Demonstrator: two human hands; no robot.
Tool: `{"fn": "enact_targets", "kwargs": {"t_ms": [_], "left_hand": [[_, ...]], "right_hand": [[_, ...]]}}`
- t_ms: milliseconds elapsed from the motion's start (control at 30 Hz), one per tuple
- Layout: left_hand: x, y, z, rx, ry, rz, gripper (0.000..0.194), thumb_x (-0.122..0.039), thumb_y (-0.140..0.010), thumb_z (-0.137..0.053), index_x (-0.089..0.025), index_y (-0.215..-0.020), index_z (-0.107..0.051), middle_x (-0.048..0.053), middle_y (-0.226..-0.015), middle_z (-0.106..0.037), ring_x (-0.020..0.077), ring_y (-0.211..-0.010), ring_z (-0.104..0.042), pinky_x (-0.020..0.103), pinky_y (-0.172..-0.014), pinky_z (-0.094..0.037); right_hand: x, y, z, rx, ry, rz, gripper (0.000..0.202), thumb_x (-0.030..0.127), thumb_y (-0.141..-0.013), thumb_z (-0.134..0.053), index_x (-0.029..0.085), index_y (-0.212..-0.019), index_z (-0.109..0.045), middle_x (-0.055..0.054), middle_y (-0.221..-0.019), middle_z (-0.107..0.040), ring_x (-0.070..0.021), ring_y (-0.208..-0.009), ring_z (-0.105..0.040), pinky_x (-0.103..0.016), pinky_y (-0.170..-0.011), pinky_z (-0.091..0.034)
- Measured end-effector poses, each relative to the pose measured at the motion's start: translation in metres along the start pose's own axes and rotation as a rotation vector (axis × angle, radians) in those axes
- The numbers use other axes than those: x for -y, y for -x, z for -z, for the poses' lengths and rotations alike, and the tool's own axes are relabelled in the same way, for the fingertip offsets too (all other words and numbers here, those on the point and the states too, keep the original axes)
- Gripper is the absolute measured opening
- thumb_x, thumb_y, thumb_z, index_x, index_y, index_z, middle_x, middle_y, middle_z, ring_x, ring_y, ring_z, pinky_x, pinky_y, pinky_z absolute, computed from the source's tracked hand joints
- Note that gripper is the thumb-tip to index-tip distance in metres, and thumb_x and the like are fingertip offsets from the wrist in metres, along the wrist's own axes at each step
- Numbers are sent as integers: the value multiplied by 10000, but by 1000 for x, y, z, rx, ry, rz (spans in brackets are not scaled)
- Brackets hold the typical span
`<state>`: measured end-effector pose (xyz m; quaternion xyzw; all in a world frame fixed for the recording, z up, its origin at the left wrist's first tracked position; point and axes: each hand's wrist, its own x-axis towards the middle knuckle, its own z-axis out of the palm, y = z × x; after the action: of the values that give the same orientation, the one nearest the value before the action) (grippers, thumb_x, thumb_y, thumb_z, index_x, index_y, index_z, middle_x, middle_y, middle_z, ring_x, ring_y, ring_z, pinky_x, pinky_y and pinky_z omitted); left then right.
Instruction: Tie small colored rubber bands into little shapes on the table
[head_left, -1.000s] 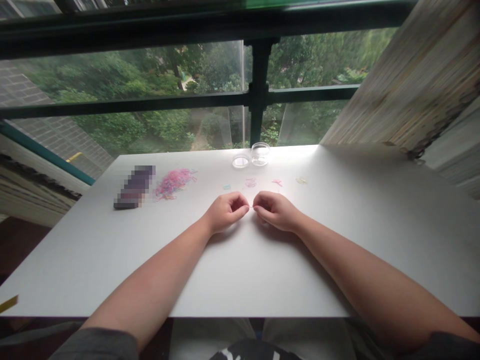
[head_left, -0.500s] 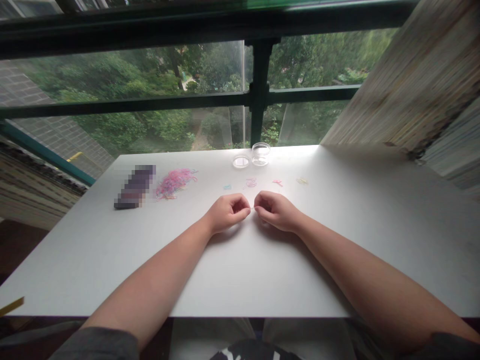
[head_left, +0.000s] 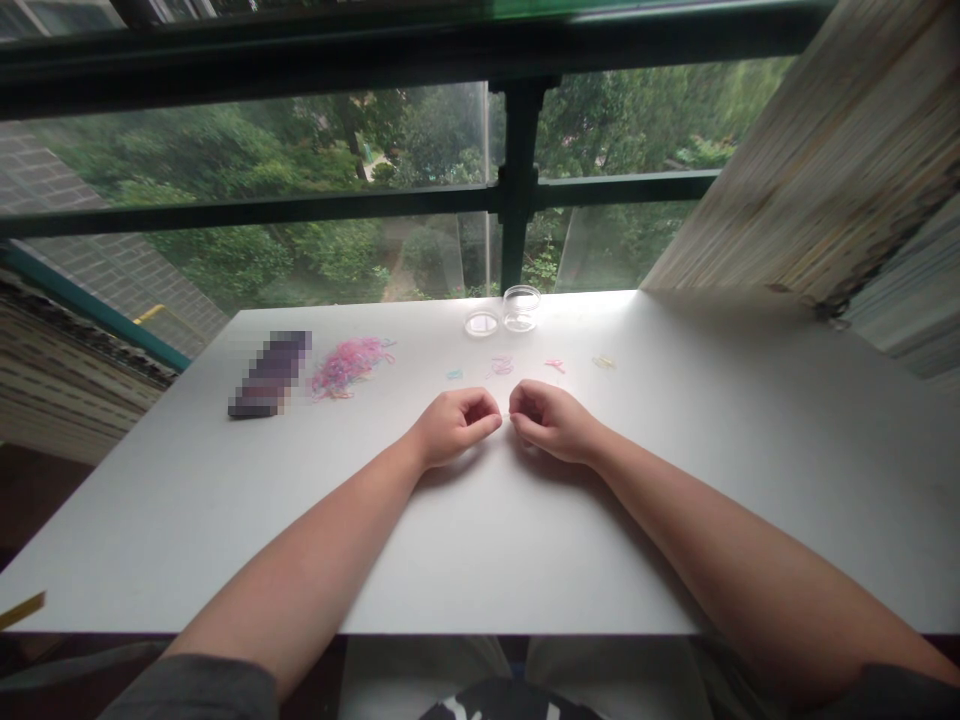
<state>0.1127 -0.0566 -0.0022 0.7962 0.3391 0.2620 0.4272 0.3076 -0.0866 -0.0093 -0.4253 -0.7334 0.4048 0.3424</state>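
My left hand (head_left: 461, 425) and my right hand (head_left: 555, 422) face each other above the middle of the table, fingertips pinched and almost meeting. Between them shows a tiny pale strip (head_left: 505, 418), spanning the narrow gap; it is too small to tell its kind. Just beyond my hands lie little groups of thin pastel loops: blue ones (head_left: 454, 375), purple ones (head_left: 502, 366), pink ones (head_left: 555, 365) and pale yellow ones (head_left: 604, 362). A mixed heap of such loops (head_left: 349, 366), mostly pink, is to the left.
At the back of the white table (head_left: 420, 560) stands a clear round container (head_left: 522, 310), with a clear round lid (head_left: 481, 323) beside it. A blurred-out dark oblong object (head_left: 271, 375) lies left of the heap. A window and a curtain (head_left: 787, 160) border the table.
Both hands keep their pinch in nearly the same place. The gap between the fingertips looks very slightly wider.
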Motion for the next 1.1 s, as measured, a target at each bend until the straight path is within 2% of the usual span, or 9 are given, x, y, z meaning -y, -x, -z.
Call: {"fn": "enact_targets", "kwargs": {"t_ms": [1100], "left_hand": [[-2, 1, 0, 13, 21, 10, 225, -363, -785, -559, -139, -792, -579, -12, -634, -515, 89, -568, -437, 213, -534, -359]], "right_hand": [[2, -1, 1, 5, 3, 8, 39, 163, -775, -484, 191, -775, -459, 46, -563, -515, -93, -497, -493, -219, -491, -373]]}}
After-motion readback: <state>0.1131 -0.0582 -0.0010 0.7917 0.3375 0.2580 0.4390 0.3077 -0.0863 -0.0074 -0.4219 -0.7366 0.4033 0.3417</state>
